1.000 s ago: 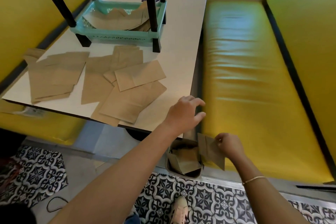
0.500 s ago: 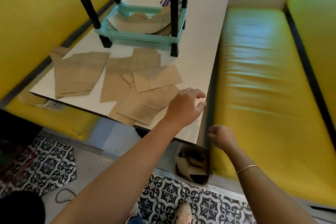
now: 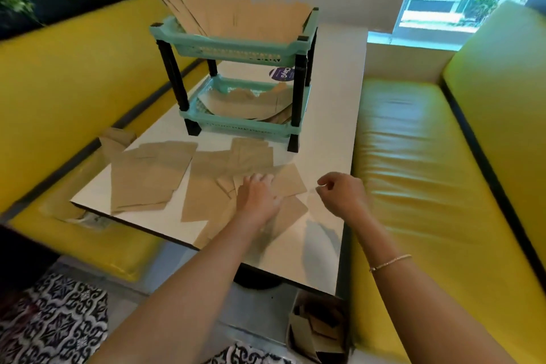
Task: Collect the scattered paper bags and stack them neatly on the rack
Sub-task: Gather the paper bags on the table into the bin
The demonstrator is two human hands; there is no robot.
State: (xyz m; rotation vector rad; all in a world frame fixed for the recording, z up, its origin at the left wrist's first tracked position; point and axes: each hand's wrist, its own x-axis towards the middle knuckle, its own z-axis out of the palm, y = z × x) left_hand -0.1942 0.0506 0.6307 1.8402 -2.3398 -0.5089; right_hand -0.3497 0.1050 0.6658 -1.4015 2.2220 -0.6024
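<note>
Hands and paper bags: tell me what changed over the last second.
The left hand moved from the table's near edge onto the loose paper bags and now rests flat on them. The right hand let go of the bag it held down beside the bench, rose above the table and hovers loosely curled, holding nothing. The bags on the table and in the rack stayed as they were.

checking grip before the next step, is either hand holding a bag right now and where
Neither holds one. The left hand lies flat on the loose paper bags on the table; the right hand hovers loosely curled, holding nothing.
</note>
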